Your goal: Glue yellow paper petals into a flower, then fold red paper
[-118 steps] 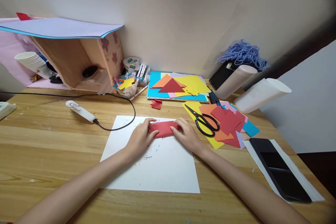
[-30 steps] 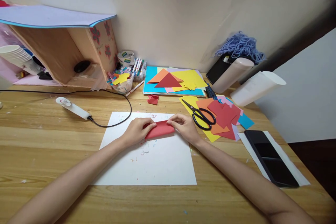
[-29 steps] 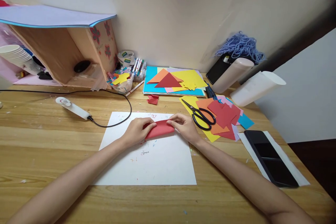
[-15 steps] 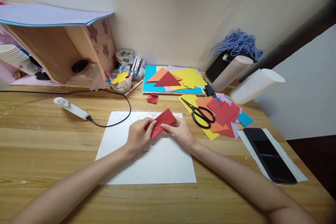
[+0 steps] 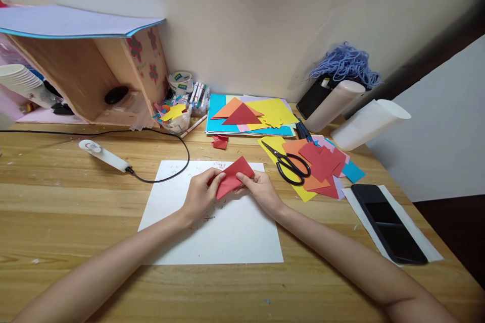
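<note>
Both my hands hold a folded red paper just above a white sheet on the wooden desk. My left hand pinches its left side with fingers closed on the paper. My right hand grips the right side, thumb over the fold. The red paper is tilted, with one corner raised toward the wall.
Black scissors lie on loose coloured paper pieces to the right. A stack of coloured sheets sits by the wall. A white glue gun with a black cable lies at left. A black phone rests at right.
The red paper lay flat as a long strip under both hands; it is now lifted and turned, one corner up. My hands have shifted slightly closer together.
</note>
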The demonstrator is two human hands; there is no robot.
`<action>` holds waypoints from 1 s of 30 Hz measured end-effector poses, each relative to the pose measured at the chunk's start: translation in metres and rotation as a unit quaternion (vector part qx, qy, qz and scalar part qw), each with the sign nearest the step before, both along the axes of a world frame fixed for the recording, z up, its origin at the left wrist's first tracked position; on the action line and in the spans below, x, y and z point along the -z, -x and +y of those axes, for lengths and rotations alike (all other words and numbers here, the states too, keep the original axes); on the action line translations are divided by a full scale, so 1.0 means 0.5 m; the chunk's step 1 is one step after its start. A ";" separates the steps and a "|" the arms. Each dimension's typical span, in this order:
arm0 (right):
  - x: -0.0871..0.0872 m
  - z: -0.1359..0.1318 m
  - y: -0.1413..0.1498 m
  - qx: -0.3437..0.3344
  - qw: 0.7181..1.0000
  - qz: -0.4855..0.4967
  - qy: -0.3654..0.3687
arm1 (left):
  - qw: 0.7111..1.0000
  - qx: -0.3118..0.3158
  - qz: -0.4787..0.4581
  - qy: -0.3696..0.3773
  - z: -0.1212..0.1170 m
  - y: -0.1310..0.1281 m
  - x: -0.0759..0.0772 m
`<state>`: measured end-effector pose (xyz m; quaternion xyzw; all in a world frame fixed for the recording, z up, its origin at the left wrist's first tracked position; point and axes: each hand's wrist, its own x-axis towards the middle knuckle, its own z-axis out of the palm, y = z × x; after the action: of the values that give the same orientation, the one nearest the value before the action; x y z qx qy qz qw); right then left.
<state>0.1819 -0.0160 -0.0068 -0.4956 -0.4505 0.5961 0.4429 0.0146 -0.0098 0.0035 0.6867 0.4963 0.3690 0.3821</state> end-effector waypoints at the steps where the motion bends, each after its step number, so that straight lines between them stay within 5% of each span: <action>1: 0.000 0.001 -0.001 0.000 1.000 0.001 -0.003 | 1.000 0.000 -0.006 0.008 0.001 0.000 0.000; 23: 0.000 0.014 -0.018 -0.056 0.995 0.068 0.036 | 0.999 0.018 -0.011 0.040 0.035 0.019 0.004; 30: -0.018 0.030 -0.040 -0.227 0.972 -0.034 0.046 | 0.989 0.136 0.048 0.012 0.044 0.034 0.001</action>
<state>0.2019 -0.0012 0.0024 -0.4200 -0.5380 0.6842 0.2570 -0.0023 0.0121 0.0031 0.7604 0.4198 0.2745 0.4126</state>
